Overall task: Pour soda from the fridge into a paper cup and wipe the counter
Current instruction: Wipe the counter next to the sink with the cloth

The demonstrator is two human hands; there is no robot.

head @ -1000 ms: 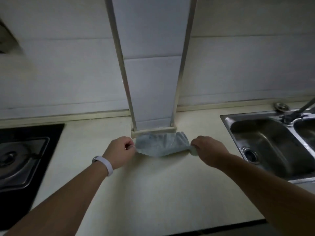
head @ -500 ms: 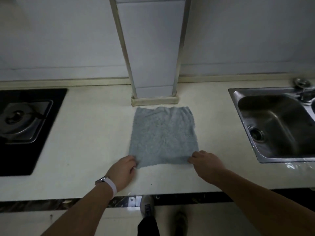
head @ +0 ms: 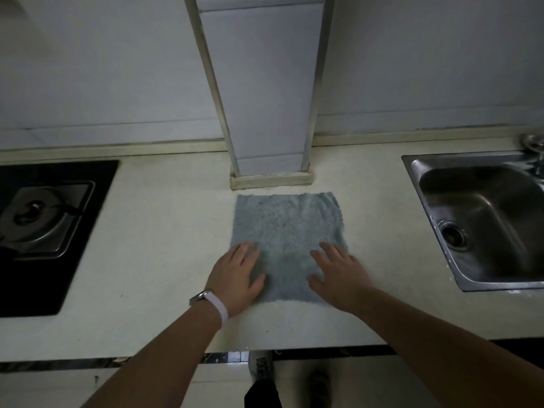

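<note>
A grey-blue cloth [head: 287,228] lies spread flat on the pale counter [head: 164,245], just in front of a tiled wall column. My left hand [head: 237,273] rests flat on the cloth's near left corner, fingers straight and spread. On the near right part of the cloth my right hand [head: 338,273] presses down the same way, palm down. No soda, cup or fridge is in view.
A black gas hob [head: 44,228] with a metal burner fills the counter's left end. A steel sink [head: 482,222] with a drain is set in at the right. The column base [head: 270,179] stands behind the cloth. My shoes and the floor show below the counter's front edge.
Both hands drew the bunched cloth from the column toward me and spread it out. They have let go of its near corners and now lie flat on top of it.
</note>
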